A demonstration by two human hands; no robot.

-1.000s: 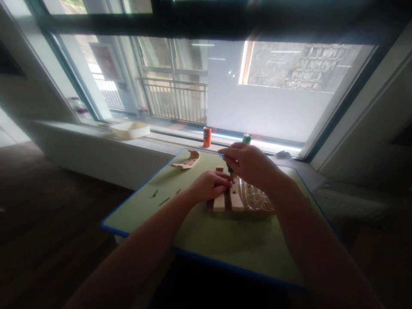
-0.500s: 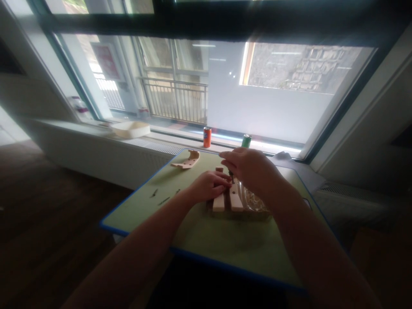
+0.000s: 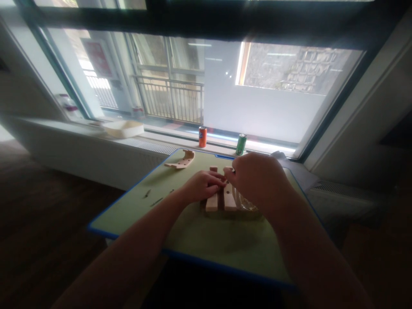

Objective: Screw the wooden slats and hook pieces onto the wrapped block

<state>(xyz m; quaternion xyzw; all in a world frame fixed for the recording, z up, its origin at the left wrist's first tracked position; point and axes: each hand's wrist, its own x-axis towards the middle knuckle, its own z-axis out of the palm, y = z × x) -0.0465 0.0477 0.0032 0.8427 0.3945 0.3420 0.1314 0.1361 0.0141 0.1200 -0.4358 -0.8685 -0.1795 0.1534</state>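
Resting on the slatted wooden piece (image 3: 216,202), the left grip (image 3: 203,186) is lying with bent fingers across the slats' far end; whether it is clasping them I cannot tell. Touching its fingertips, the right grip (image 3: 257,179) is pinching something too hidden to name, fingers pressed together. Under the right grip's wrist a clear plastic bag (image 3: 247,207) is lying on the green bench (image 3: 199,240). Beyond the left grip a curved wooden part (image 3: 180,161) is lying.

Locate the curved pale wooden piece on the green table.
Head view: the curved pale wooden piece lies near the green table's far edge, left of the left hand, near the orange can.
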